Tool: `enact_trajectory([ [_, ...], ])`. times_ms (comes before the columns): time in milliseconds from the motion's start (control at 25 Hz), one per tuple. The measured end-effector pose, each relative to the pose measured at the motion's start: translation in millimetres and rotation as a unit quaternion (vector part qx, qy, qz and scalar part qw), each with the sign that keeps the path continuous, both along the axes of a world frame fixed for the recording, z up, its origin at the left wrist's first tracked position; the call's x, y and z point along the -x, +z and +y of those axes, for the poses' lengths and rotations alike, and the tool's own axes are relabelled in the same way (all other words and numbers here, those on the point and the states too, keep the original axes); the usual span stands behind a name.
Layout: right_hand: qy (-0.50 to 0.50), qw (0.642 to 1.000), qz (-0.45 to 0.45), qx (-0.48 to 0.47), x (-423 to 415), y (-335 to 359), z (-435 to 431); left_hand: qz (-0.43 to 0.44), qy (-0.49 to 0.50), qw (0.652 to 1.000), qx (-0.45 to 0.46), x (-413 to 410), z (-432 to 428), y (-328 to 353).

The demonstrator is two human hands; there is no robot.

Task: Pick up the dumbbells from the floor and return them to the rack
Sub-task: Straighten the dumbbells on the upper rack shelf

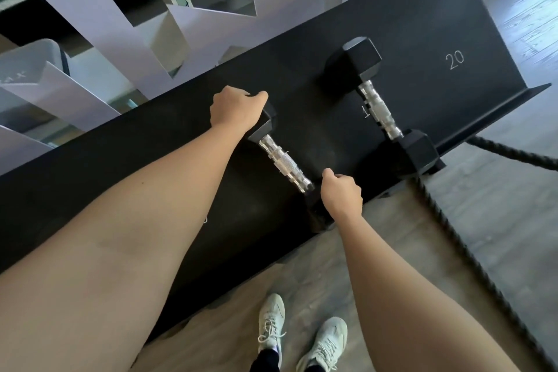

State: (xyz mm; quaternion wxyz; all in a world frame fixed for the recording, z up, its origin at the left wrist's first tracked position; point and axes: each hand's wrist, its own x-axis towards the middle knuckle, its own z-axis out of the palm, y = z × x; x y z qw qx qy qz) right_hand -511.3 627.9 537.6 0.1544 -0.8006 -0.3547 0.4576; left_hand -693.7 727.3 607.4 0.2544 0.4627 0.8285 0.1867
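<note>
dumbbells are both on the rack's black shelf point(422, 9) now: the right dumbbell point(379, 107) lies alone beside the printed 20 point(455, 59), untouched, and the left dumbbell point(285, 163) lies near it with a hand on each end. its long axis runs from the far head, up and left in the view, down its knurled chrome handle point(283, 164) to the near head at the shelf's front edge, roughly parallel to its neighbour. the left hand point(237, 109) sits over the far head with fingers curled down around it, so most of that head is hidden. the right hand point(342, 193) covers the near head, fingers bent in a loose fist over the top; whether they grip the sides or only press down cannot be told from here. neither hand is on the handle, which lies bare between them. judging by this, the placing is nearly done and the hands are squaring the weight up. the near head sits right at the lip, so any nudge should go along the axis, away from the body, with the right hand pushing and the left guiding. a thick black rope point(447, 220) trails over the wooden floor point(498, 196) to the right, close to the pale shoes point(302, 338), and is worth minding when stepping back.
</note>
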Motion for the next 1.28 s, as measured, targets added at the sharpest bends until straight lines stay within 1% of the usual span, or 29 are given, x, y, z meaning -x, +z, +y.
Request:
enact_trajectory([
  [160, -0.037, 0.999, 0.032, -0.002, 6.7, -4.6, -13.4, 0.011, -0.039, 0.999, -0.010, -9.9, 5.3, 3.8],
  [320, -0.050, 0.997, 0.056, 0.001, 10.9, -6.5, -22.1, 0.032, -0.065, 0.997, -0.007, -11.2, 4.7, 4.7],
  [440, -0.017, 0.998, 0.055, 0.013, 9.9, -4.8, -16.7, 0.036, -0.061, 0.998, 0.001, -10.7, 5.5, 4.0],
  [520, -0.008, 0.998, 0.055, 0.005, 10.8, -5.8, -14.7, 0.041, -0.057, 0.998, 0.006, -10.5, 5.7, 3.0],
  [840, -0.031, 0.999, 0.024, -0.027, 16.9, -3.7, -15.2, 0.050, -0.048, 0.997, 0.022, -2.9, 1.3, 3.6],
  [920, -0.026, 0.999, 0.037, -0.014, 16.1, -2.7, -13.8, 0.039, -0.043, 0.998, 0.031, -2.4, 2.9, 1.8],
  [1040, 0.010, 0.998, 0.062, 0.002, 7.8, 0.3, -7.4, 0.017, -0.037, 0.998, 0.057, -1.0, 8.7, -0.4],
  [1080, 0.013, 0.998, 0.054, -0.021, 0.7, 4.8, -0.4, 0.023, -0.035, 0.996, 0.080, -0.2, 10.9, 0.2],
  [1160, -0.019, 0.992, 0.030, -0.124, -20.2, 22.3, 23.1, 0.064, -0.038, 0.988, 0.137, -1.2, 16.1, 5.3],
  [1200, -0.040, 0.981, 0.018, -0.187, -33.1, 33.7, 37.0, 0.095, -0.045, 0.983, 0.151, -4.5, 18.6, 9.4],
  [1240, -0.058, 0.967, -0.002, -0.248, -48.3, 44.8, 51.8, 0.129, -0.058, 0.981, 0.133, -11.9, 22.5, 15.3],
  [1280, -0.071, 0.953, -0.031, -0.292, -64.9, 54.3, 66.2, 0.153, -0.073, 0.982, 0.085, -22.7, 27.4, 22.6],
])
